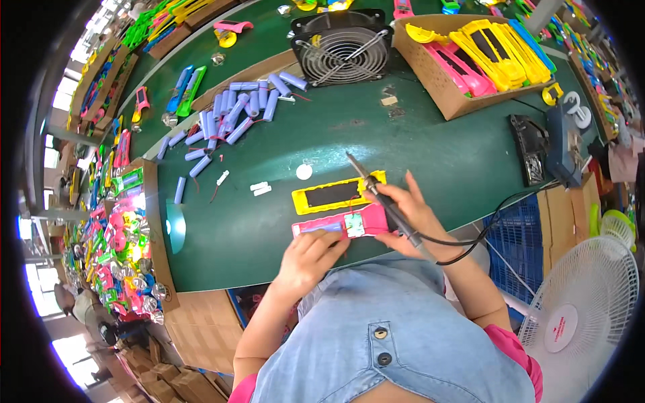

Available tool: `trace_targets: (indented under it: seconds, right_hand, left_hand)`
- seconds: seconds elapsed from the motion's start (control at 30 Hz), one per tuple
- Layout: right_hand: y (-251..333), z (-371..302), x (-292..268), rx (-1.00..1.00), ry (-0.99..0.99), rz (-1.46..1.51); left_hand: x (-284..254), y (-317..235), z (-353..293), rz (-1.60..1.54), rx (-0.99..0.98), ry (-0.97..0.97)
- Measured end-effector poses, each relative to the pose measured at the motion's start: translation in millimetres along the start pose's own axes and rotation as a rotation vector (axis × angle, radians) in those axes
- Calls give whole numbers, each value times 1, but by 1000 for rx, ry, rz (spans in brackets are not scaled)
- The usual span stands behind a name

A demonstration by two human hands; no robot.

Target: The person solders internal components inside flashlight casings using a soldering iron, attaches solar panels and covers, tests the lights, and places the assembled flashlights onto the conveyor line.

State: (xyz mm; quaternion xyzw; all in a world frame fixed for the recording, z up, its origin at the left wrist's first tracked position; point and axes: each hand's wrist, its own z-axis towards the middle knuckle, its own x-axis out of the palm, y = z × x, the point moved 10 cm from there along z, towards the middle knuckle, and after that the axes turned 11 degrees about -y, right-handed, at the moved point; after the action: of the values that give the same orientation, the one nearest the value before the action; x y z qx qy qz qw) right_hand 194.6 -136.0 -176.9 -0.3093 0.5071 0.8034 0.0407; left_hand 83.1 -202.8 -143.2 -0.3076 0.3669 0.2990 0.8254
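Observation:
A pink plastic casing [374, 219] lies at the table's near edge, with a purple battery cell [327, 228] and a small circuit board [354, 226] inside it. My left hand [310, 260] grips the casing's left part, fingers curled over its near edge. In my right hand [418, 216] is a soldering iron [393, 210], its tip pointing up and away to the left, clear of the board. The lower fingers of that hand touch the casing's right end. Just behind lies a yellow casing [306, 201] with a black panel, thin wires running between the two.
Loose purple battery cells [235, 114] are heaped at the back left. A black fan [342, 50] and a cardboard box [430, 77] of coloured casings stand behind. At right is a blue soldering station [563, 144], its cable looping past my right wrist. White connectors [260, 188] lie left.

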Motion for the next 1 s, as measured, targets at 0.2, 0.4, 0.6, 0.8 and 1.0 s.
trace_targets:
  seconds: [0.2,0.4,0.6,0.8,1.0]
  right_hand:
    - [5,4,-1,-29,23,-74]
    - [0,-23,-24,142,-230,142]
    - [17,-58,-49,-7,-408,-11]
    - [-28,-85,-36,311,-693,476]
    - [-29,-83,-28,336,-662,493]
  left_hand:
    - [14,4,-2,-90,-106,-290]
    - [14,11,2,-82,-266,-343]
    - [13,34,-7,-211,-607,-307]
    - [16,41,-2,-228,-668,-211]
    - [21,42,0,-200,-637,-160]
